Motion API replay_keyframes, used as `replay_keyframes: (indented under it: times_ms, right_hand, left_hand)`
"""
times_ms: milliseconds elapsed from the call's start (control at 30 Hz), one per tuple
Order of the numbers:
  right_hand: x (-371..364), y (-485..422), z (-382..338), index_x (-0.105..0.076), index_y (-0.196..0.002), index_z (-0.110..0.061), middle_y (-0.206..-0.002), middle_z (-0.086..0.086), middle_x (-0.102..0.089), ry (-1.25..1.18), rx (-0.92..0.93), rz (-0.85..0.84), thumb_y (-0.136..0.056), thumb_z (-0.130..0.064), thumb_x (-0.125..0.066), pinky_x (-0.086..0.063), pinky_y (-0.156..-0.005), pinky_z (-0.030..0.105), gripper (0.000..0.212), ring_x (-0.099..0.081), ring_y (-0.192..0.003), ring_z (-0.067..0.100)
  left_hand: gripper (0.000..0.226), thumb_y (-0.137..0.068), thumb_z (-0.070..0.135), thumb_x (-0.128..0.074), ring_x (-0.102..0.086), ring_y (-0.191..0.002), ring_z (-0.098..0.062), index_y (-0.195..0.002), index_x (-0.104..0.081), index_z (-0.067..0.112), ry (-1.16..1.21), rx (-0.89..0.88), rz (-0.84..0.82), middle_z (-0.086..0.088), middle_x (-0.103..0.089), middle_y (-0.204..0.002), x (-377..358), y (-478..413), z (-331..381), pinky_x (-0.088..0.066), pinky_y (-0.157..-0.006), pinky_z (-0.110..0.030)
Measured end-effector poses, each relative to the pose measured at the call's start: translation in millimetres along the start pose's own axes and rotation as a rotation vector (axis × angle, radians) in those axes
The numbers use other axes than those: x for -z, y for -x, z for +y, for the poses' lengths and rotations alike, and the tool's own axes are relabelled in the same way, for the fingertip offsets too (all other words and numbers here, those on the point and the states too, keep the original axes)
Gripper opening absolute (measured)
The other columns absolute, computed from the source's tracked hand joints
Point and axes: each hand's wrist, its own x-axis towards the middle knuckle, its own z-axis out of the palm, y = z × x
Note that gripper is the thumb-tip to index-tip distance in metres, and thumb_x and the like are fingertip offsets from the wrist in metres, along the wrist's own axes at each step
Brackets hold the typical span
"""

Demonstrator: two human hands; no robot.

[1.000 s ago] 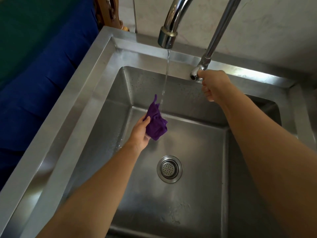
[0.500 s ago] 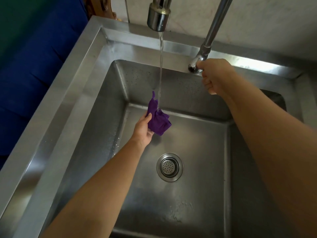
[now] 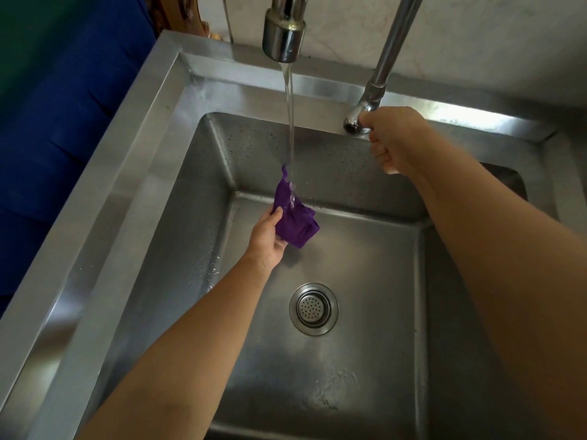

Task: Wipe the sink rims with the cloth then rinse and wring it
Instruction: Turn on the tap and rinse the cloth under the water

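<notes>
Right hand (image 3: 397, 139) gripping the tap handle (image 3: 355, 122), a stronger stream (image 3: 289, 122) is now soaking the cloth (image 3: 293, 223) clutched in the left hand (image 3: 268, 238); rinsing is getting underway.

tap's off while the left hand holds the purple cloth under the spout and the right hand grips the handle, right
No, the water is running: the head view shows it falling from the spout onto the purple cloth. The left hand holds the cloth; the right hand grips the handle.

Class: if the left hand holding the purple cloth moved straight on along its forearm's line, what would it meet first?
The left hand would probably meet the water stream falling onto the cloth, then the sink's back wall; depth unclear.
</notes>
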Motion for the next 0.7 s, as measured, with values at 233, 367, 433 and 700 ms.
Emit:
replay_keyframes:
  times_ms: [233, 367, 433, 700]
  right_hand:
    - [0.6, -2.8, 1.0, -0.038, -0.063, -0.014, -0.055, -0.001, -0.031, -0.001, 0.015, -0.001, -0.093, -0.024, -0.046, -0.022, -0.042, 0.024, 0.033, -0.025, -0.046, 0.011]
    - [-1.5, -9.2, 7.1, -0.04, -0.064, -0.016, -0.056, -0.001, -0.035, -0.06, 0.085, 0.046, -0.09, -0.025, -0.049, -0.027, -0.041, 0.021, 0.029, -0.03, -0.045, 0.012]
    - [-3.8, -14.1, 15.5, -0.042, -0.061, -0.019, -0.059, -0.002, -0.042, -0.046, 0.19, 0.11, -0.087, -0.031, -0.052, -0.035, -0.046, 0.025, 0.03, -0.038, -0.049, 0.012]
    - [-23.8, -2.8, 63.2, -0.054, -0.082, -0.014, -0.061, 0.0, -0.057, -0.339, 0.413, 0.324, -0.093, -0.055, -0.035, -0.046, -0.063, 0.034, 0.046, -0.051, -0.054, 0.011]
  left_hand:
    - [0.033, -0.095, 0.012, -0.047, -0.065, -0.093, -0.019, -0.127, -0.053, 0.016, -0.001, 0.0, -0.01, -0.004, -0.068, -0.103, -1.8, 0.2, -1.4, -0.051, -0.075, -0.031]
    - [0.034, -0.095, 0.012, -0.047, -0.065, -0.094, -0.019, -0.129, -0.052, 0.016, -0.004, 0.005, -0.009, -0.005, -0.068, -0.105, -3.8, 0.0, -0.6, -0.052, -0.076, -0.032]
    - [0.035, -0.095, 0.011, -0.046, -0.065, -0.093, -0.018, -0.129, -0.052, 0.017, -0.008, 0.012, -0.001, -0.003, -0.068, -0.103, -6.1, 0.1, -0.6, -0.052, -0.074, -0.032]
    - [0.026, -0.097, 0.01, -0.042, -0.064, -0.099, -0.022, -0.11, -0.061, 0.021, -0.034, 0.015, -0.018, -0.005, -0.068, -0.104, -17.7, 0.1, 4.8, -0.051, -0.085, -0.041]
